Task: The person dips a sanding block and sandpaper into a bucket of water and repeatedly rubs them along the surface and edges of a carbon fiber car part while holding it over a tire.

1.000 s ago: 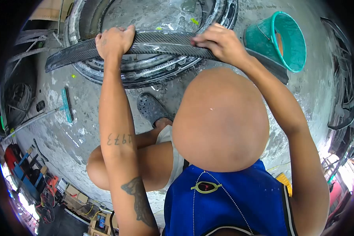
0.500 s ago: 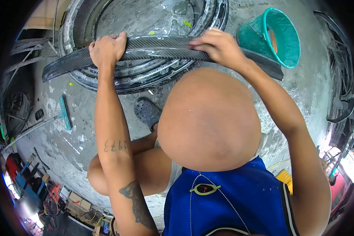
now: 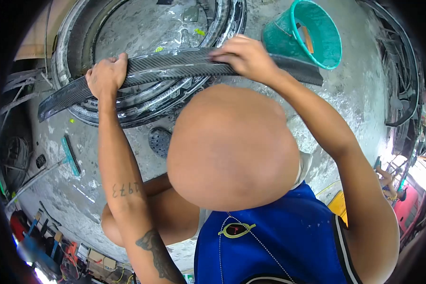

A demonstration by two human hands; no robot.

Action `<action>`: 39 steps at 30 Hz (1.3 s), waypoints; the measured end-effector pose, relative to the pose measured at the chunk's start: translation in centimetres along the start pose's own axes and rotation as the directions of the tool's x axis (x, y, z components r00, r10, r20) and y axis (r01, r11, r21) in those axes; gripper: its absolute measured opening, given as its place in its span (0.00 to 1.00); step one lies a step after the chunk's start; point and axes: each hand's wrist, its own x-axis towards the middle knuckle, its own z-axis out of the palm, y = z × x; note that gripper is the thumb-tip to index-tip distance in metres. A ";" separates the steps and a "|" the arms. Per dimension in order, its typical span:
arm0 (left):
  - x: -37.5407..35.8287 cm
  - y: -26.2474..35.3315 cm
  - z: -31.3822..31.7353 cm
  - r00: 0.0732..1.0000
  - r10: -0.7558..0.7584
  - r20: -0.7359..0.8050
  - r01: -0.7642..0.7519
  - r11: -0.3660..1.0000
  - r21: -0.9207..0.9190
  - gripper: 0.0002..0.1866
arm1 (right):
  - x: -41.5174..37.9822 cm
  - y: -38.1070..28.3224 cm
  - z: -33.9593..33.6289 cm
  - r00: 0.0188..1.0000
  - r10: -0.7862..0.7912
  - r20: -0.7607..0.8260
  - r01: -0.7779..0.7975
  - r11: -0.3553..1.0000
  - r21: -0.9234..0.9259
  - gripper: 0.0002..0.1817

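Observation:
A long, curved carbon-fibre strip (image 3: 170, 65), wet and shiny in places, lies across stacked tyres (image 3: 163, 102). My left hand (image 3: 105, 77) grips it left of the middle, thumb along the near face and fingers over the far edge. On the right part of the strip rests my right hand (image 3: 248, 59), its fingers bent and held together against the surface. The fingertips are blurred, and whatever may be under them cannot be made out. Below the tyres, a grey clog (image 3: 160, 142) shows on my foot.
A green bucket (image 3: 280, 40) holding water and a brown block (image 3: 308, 40) stands behind the strip's right end. At left, a teal floor brush (image 3: 70, 156) lies on wet concrete. Black car parts (image 3: 409, 71) line the right side. Another person (image 3: 389, 185) is at far right.
The whole view has shifted, so the strip, tyres and bucket sit further left. My left hand keeps its grip; my right hand stays on the strip, its fingertips blurred by motion.

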 end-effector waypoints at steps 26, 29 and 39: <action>0.3 0.0 0.4 1.000 0.007 -0.022 -0.006 0.999 0.047 0.33 | -3.0 -0.2 -1.1 0.982 0.124 -0.145 -0.151 0.969 -0.193 0.07; 0.0 0.3 0.3 1.000 0.023 0.001 -0.023 0.999 0.046 0.34 | -4.4 0.4 -3.1 0.989 0.137 -0.060 -0.144 0.978 -0.149 0.07; 0.4 0.1 0.3 0.999 -0.015 -0.045 0.016 1.000 0.017 0.34 | -3.6 -0.3 -1.4 0.967 0.175 -0.183 -0.215 0.950 -0.226 0.05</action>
